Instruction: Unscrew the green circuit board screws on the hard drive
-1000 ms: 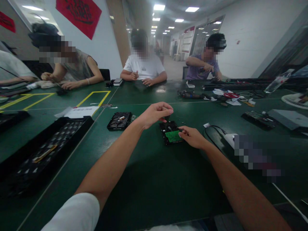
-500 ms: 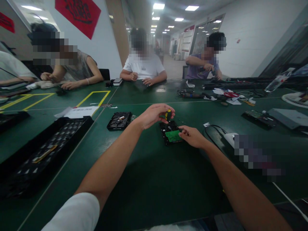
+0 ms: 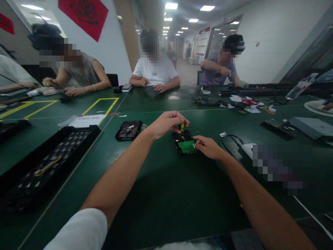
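Observation:
A black hard drive with a green circuit board on its upper face lies flat on the table. My left hand is closed around the short yellow-and-black handle of a screwdriver, held upright over the far part of the drive. The screwdriver's tip is too small to make out. At the drive's right edge, my right hand grips it with thumb and fingers. Another black drive rests to the left, with a small pale piece on top.
A long black tray stands at left, near a white paper. Small screws lie beyond the drive. On the right are a white power strip with a cable, a circuit board and a grey box. Several people sit across the table.
The screwdriver handle has turned slightly in my left hand. My right fingers have shifted a little at the drive's edge, while the drive stays almost in place.

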A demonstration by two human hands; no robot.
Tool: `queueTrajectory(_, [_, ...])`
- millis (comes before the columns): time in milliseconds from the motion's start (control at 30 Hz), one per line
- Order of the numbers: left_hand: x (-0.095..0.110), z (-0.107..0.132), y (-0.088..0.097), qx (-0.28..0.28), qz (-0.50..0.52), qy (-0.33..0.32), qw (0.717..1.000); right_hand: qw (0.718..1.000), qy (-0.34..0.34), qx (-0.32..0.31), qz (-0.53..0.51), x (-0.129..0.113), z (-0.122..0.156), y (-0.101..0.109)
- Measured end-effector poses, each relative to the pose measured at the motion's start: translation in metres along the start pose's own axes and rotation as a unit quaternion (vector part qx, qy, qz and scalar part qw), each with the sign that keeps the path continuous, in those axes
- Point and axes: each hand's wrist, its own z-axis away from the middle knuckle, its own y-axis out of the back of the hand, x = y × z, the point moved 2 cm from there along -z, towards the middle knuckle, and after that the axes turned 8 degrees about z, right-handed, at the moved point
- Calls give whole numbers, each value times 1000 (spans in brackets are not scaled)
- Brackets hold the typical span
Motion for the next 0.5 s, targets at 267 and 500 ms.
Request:
queueTrajectory(267, [-1,0,-1,-13,19,-20,1000,1000,-1,4,-4,0,0,-1])
queueTrajectory(500, [-5,-5,4,34,-32,-45,998,1000,-3,1,0,1,0,0])
